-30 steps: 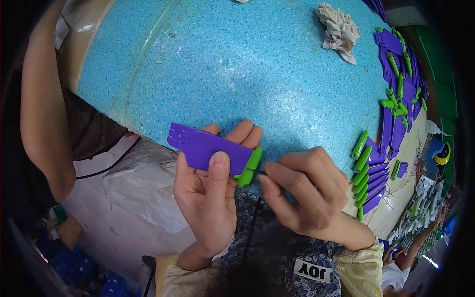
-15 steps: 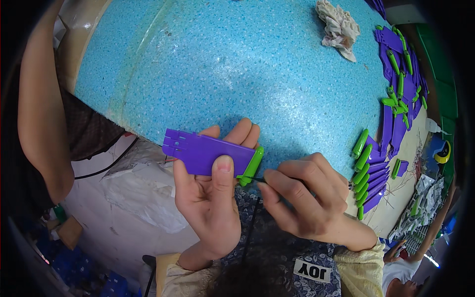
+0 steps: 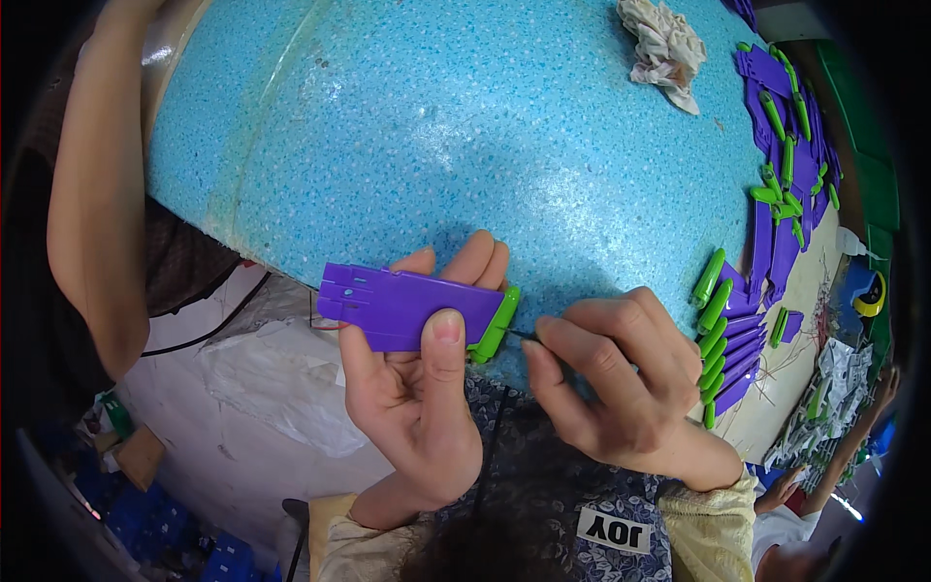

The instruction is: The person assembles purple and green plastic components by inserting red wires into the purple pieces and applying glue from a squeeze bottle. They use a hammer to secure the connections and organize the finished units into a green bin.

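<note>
Ahead of both hands spreads a speckled blue table (image 3: 436, 136), and far beyond the right hand, near its far edge, lies a crumpled pale cloth (image 3: 661, 56). Just to the right of the right hand is a row of purple parts (image 3: 742, 364) with green ends, packed close together; a small loose piece (image 3: 793, 326) sits a little past them, and farther ahead on that side is a jumbled heap (image 3: 800, 165) of the same colours. Farther right is a blue and yellow tool (image 3: 863, 293), with a pile of grey bits (image 3: 836, 388) nearer the person. Left of the left hand, below the table's edge, are a clear plastic sheet (image 3: 281, 388) and a black cable (image 3: 208, 335); well apart on that side, a co-worker's bare arm (image 3: 97, 213) hangs beside the table. The left hand (image 3: 422, 407) is palm up, its thumb pressing a purple panel (image 3: 407, 306) against the fingers behind; the panel lies across that hand, its green end piece (image 3: 497, 325) facing the right hand. The right hand (image 3: 616, 378), knuckles up and fingers curled, pinches a thin dark pick (image 3: 524, 336) between thumb and forefinger, its tip at the green end piece; the fingers hide its other end.
</note>
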Motion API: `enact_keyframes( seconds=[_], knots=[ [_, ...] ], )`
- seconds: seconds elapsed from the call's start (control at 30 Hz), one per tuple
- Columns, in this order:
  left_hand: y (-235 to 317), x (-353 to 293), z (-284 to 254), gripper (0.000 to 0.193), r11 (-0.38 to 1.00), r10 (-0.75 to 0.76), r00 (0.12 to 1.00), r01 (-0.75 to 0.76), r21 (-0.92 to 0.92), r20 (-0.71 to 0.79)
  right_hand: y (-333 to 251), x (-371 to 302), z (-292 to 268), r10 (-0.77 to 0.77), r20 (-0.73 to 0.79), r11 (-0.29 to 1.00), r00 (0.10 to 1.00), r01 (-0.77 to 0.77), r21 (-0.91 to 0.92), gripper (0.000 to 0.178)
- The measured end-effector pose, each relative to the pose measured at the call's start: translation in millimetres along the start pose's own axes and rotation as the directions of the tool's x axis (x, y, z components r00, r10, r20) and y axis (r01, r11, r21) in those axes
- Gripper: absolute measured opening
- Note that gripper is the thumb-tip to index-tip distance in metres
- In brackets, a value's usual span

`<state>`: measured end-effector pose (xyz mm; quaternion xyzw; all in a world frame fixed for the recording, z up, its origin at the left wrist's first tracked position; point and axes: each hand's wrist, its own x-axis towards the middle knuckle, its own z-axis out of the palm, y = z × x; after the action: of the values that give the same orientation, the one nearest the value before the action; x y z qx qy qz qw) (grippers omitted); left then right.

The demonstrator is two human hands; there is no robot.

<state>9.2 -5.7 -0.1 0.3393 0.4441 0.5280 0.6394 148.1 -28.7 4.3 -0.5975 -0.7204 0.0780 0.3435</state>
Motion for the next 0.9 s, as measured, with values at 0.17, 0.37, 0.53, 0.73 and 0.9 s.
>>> enact_keyframes(
  seconds=[0.17, 0.37, 0.53, 0.73, 0.9],
  knots=[
    [-0.8, -0.4, 1.0, 0.036, 1.0, 0.015, 1.0, -0.015, 0.014, 0.002, -2.3, -0.9, -1.0, 0.007, 0.017, 1.0, 1.0, -0.007, 0.025, 0.017],
    [-2.7, -2.3, -3.0, 0.04, 0.994, 0.022, 0.998, -0.028, 0.102, 0.057, -1.7, -3.5, 0.5, 0.004, -0.011, 0.999, 1.0, -0.003, 0.033, 0.018],
    [2.0, 1.8, -3.7, 0.039, 0.998, -0.034, 0.999, 0.032, 0.058, 0.035, 0.0, -0.7, 1.3, 0.0, -0.012, 0.999, 1.0, 0.0, 0.049, 0.019],
    [6.3, 6.8, -3.7, 0.04, 0.989, -0.138, 0.99, 0.136, -0.066, -0.036, -1.6, 0.0, 3.1, 0.004, -0.011, 0.998, 1.0, -0.004, 0.057, 0.021],
    [5.0, 6.3, -4.7, 0.04, 0.986, -0.142, 0.989, 0.138, -0.088, -0.039, -0.4, 2.7, 2.2, 0.019, -0.008, 0.999, 1.0, -0.019, 0.049, 0.021]
  ],
)
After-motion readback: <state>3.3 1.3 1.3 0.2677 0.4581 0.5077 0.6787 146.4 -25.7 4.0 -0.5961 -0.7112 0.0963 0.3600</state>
